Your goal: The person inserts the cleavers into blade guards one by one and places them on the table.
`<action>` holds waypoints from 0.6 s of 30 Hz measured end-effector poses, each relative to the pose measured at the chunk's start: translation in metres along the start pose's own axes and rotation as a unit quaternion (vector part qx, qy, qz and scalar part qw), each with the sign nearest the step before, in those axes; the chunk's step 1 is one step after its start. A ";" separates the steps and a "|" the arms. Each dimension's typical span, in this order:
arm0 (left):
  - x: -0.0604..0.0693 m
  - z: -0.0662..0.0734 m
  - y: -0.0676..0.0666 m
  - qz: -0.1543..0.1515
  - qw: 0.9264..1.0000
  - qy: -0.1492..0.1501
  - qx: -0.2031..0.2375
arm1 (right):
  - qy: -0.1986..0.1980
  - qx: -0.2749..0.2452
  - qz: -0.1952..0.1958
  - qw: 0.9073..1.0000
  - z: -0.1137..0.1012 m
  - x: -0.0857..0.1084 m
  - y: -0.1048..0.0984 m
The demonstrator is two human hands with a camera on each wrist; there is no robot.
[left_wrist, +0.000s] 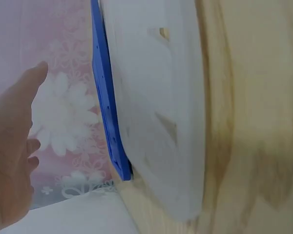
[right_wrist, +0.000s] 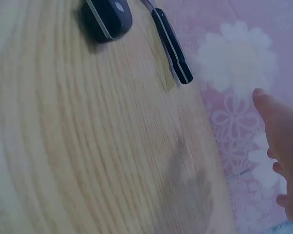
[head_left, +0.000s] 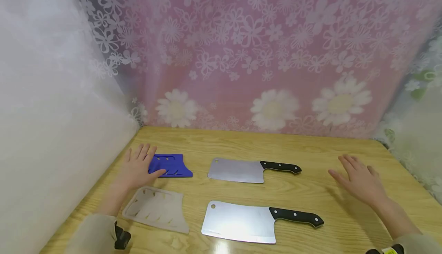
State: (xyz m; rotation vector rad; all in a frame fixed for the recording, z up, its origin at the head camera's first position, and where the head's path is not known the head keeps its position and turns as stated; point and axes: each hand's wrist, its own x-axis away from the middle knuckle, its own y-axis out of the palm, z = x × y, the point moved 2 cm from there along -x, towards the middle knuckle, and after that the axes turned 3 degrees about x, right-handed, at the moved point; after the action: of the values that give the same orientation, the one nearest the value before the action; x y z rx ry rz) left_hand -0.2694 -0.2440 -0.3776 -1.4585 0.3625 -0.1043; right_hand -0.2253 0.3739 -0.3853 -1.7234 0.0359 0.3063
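Observation:
Two cleavers with black riveted handles lie on the wooden table, the farther cleaver [head_left: 236,170] above the nearer cleaver [head_left: 239,223] in the head view, both blades pointing left. Left of them lie a blue blade cover [head_left: 174,165] and a whitish blade cover [head_left: 159,210], both slotted. My left hand [head_left: 138,169] is held over the blue cover's left end with fingers spread, holding nothing; the left wrist view shows it raised above the table. To the right of the handles, my right hand [head_left: 362,181] hovers with fingers extended and nothing in it.
A pink curtain [head_left: 241,73] with white flowers hangs behind the table [head_left: 310,146]. White sheeting [head_left: 62,93] borders the left side, and a pale flowered cloth [head_left: 414,131] hangs at the right.

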 end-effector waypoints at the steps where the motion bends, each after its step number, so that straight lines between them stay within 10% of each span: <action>1: 0.003 0.000 -0.002 0.002 1.000 0.010 -0.003 | -0.007 -0.006 0.001 1.000 -0.003 0.001 -0.001; 9: 0.022 0.015 -0.013 0.024 0.996 0.090 -0.012 | -0.054 -0.074 -0.042 0.995 -0.032 0.010 -0.004; 18: 0.036 0.031 -0.003 -0.072 0.988 0.117 0.077 | -0.101 -0.160 -0.089 0.978 -0.065 0.018 0.002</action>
State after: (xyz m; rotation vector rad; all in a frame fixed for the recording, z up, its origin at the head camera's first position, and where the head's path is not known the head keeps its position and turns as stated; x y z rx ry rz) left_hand -0.2257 -0.2251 -0.3784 -1.3203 0.4290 -0.4135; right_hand -0.1968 0.3134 -0.3815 -1.9906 -0.3301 0.3671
